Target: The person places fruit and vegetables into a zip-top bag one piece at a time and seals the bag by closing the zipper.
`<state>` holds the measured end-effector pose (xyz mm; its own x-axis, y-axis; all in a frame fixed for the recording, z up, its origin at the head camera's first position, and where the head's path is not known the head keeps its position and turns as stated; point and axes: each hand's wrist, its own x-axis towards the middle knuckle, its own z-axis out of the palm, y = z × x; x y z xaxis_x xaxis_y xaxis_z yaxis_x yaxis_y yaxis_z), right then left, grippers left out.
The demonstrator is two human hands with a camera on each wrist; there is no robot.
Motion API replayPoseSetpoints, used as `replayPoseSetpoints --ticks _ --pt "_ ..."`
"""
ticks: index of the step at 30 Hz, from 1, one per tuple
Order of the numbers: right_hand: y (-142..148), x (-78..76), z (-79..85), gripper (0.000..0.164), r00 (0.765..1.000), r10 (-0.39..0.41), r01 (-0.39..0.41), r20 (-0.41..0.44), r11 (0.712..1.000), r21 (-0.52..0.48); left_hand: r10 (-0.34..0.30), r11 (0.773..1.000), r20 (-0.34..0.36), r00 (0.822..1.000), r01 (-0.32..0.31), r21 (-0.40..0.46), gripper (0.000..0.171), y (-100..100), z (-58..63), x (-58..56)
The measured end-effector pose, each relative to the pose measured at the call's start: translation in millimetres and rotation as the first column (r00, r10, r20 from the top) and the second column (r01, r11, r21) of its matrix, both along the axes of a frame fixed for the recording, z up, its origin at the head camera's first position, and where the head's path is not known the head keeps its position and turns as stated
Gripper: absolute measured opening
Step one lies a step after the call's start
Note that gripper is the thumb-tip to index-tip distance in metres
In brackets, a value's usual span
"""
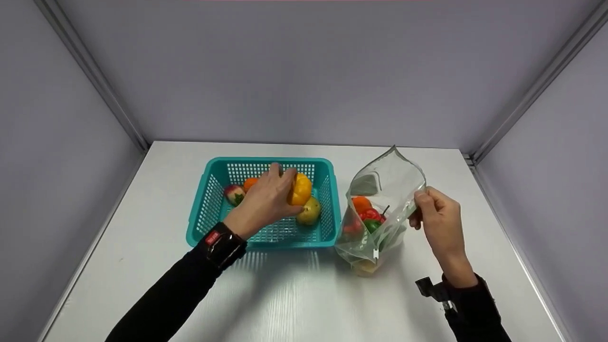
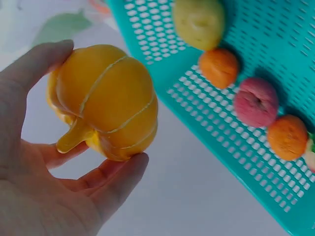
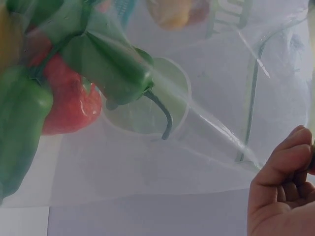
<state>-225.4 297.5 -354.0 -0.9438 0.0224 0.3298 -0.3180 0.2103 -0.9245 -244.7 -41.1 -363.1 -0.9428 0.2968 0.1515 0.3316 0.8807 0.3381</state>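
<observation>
My left hand grips a small ribbed yellow pumpkin between thumb and fingers, over the right half of a teal plastic basket. Close beside it in the basket is a yellow-green round fruit. To the right, my right hand pinches the upper edge of a clear plastic bag, whose mouth gapes upward. Through the plastic show green peppers, a red pepper and an orange item. Other contents are blurred by the film.
Along one side of the basket lie an orange fruit, a pinkish-red fruit and another orange fruit. A red-and-white item with green leaves sits at the basket's left. Grey panels enclose the white table.
</observation>
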Motion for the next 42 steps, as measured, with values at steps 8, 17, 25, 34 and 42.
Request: replayPoseSetpoints --ticks 8,17,25,34,42 --pt "-2 -2.9 -0.3 0.036 1.0 0.016 -0.016 -0.014 1.0 0.001 -0.036 0.98 -0.057 0.998 0.046 0.194 0.073 12 17.4 11.4" --pt "-6 -2.5 -0.3 0.037 1.0 0.009 -0.009 -0.013 1.0 0.013 -0.04 0.948 -0.126 0.991 0.077 0.309 0.079 32 32.3 18.3" --pt "-9 -2.2 0.4 0.037 1.0 0.015 -0.015 -0.022 1.0 0.013 -0.092 0.885 -0.242 0.966 0.191 0.425 0.083 57 52.1 26.3" --pt "-8 0.2 1.6 0.038 1.0 0.006 -0.006 -0.014 1.0 0.017 -0.184 0.82 -0.343 0.921 0.337 0.463 0.08 89 59.6 26.4" --pt "-9 2.3 2.4 0.039 1.0 0.013 -0.012 -0.01 1.0 0.015 -0.264 0.824 -0.319 0.91 0.385 0.416 0.081 104 53.9 22.7"
